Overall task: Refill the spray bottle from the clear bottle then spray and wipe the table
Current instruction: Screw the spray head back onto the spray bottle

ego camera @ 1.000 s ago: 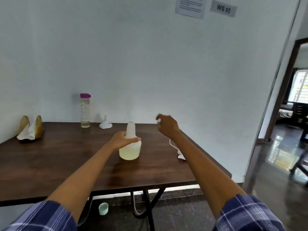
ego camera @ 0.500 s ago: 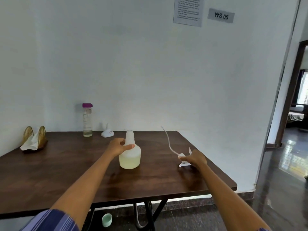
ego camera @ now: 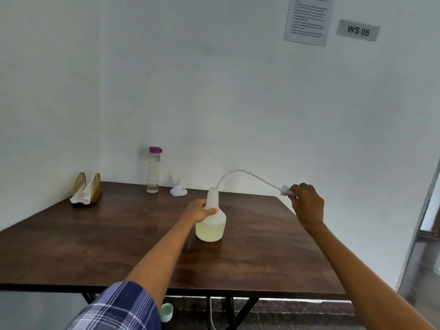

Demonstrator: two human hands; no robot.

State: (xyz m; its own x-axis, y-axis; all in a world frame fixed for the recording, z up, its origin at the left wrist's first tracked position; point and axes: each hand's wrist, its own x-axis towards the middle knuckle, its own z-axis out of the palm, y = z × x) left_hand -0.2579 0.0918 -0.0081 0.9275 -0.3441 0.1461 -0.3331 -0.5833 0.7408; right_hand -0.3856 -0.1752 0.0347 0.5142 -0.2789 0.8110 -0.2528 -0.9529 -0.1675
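Observation:
A white spray bottle point(ego camera: 211, 225) with pale yellow liquid stands uncapped in the middle of the dark wooden table point(ego camera: 95, 246). My left hand point(ego camera: 198, 211) grips its neck. My right hand point(ego camera: 307, 202) pinches the white spray head point(ego camera: 285, 189) in the air to the right of the bottle. The head's thin dip tube point(ego camera: 238, 172) arcs over, and its tip is at the bottle's mouth. A tall clear bottle point(ego camera: 153, 170) with a purple cap stands at the back of the table, with a little liquid at its bottom.
A white funnel point(ego camera: 178, 189) lies upside down beside the clear bottle. A gold napkin holder point(ego camera: 87, 188) with white tissue sits at the far left. A pale green cup point(ego camera: 166, 312) stands on the floor under the table. A doorway opens at the right.
My right hand has picked the spray head up off the table on the right and raised it, bringing the tube's tip to the bottle's mouth. My left hand has kept its hold on the neck.

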